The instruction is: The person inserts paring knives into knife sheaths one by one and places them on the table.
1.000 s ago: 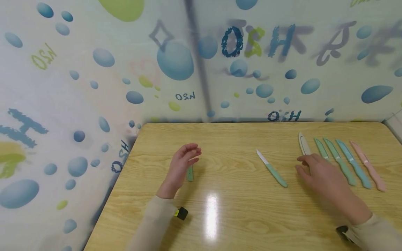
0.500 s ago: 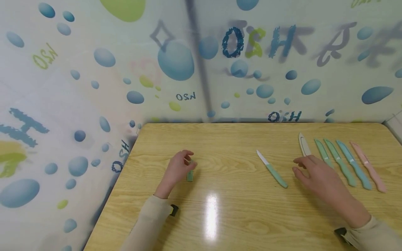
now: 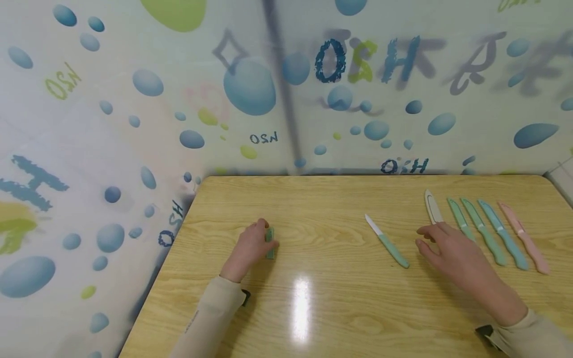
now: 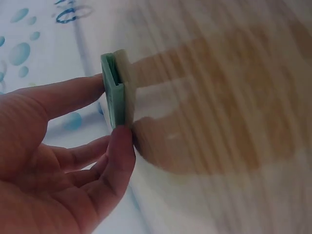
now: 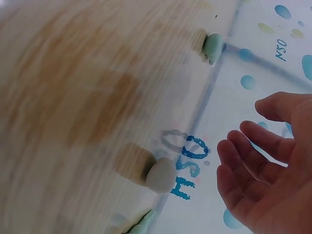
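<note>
My left hand (image 3: 248, 248) is at a small green knife sheath (image 3: 270, 243) on the table's left side. In the left wrist view, thumb and fingers pinch this hollow, slotted sheath (image 4: 115, 92) at its edges. A knife with a green handle (image 3: 394, 252) and a bare white blade lies in the middle, apart from both hands. My right hand (image 3: 465, 266) hovers with loosely bent fingers and nothing in them. Just beyond it lies a cream sheathed knife (image 3: 433, 208), its handle hidden by the hand in the head view; the handle's rounded end (image 5: 162, 175) shows in the right wrist view.
Right of the right hand lie several sheathed knives in a row: two green ones (image 3: 491, 244), a blue one (image 3: 508, 239) and a pink one (image 3: 528, 242). The wooden table (image 3: 331, 298) meets a bubble-patterned covering (image 3: 313, 114) at its back and left.
My left hand has lowered onto the green sheath, its fingers closing from above to a pinch. The right hand has shifted slightly left.
</note>
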{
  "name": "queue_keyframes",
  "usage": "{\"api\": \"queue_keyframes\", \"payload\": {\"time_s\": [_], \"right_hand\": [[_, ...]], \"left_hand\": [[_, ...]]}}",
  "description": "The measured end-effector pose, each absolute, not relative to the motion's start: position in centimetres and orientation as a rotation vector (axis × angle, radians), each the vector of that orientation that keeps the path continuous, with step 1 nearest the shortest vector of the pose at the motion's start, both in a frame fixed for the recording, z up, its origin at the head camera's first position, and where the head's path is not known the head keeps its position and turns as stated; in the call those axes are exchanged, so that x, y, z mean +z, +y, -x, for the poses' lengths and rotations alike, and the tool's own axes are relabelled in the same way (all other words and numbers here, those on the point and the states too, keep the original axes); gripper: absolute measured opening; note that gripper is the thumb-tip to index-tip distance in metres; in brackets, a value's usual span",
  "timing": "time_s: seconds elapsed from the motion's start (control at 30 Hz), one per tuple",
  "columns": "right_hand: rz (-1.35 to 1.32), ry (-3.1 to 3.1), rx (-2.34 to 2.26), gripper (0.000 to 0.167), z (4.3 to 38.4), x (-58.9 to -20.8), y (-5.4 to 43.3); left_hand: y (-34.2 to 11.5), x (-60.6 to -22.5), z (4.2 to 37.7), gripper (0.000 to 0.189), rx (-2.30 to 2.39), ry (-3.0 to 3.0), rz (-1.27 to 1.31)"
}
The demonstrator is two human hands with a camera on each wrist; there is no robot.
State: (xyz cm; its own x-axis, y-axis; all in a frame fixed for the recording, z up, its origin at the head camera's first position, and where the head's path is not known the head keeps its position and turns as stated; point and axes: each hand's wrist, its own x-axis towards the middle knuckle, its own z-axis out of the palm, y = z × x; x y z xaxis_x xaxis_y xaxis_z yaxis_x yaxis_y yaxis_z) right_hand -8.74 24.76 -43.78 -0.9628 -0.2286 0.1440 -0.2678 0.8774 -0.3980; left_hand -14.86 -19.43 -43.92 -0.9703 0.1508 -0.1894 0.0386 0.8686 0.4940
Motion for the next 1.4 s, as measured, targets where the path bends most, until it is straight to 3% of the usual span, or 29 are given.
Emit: {"api": "queue_keyframes", "payload": {"time_s": [0.57,0.97,1.4], "right_hand": [[-0.393,-2.940,0.652,0.026,8.6,-44.1,24.7],[-0.388,-2.947,0.659,0.026,8.6,-44.2,24.5],[-0.427,-2.969,0.645,0.027,8.9,-44.3,23.6]], "left_hand": [[-19.8,-44.1,15.2,0.039,0.925,2.750,-0.140],[-18.6,-43.5,15.2,0.044,1.933,2.029,-0.060],[-15.2,-45.8,14.4,0.044,2.429,1.361,0.312]]}}
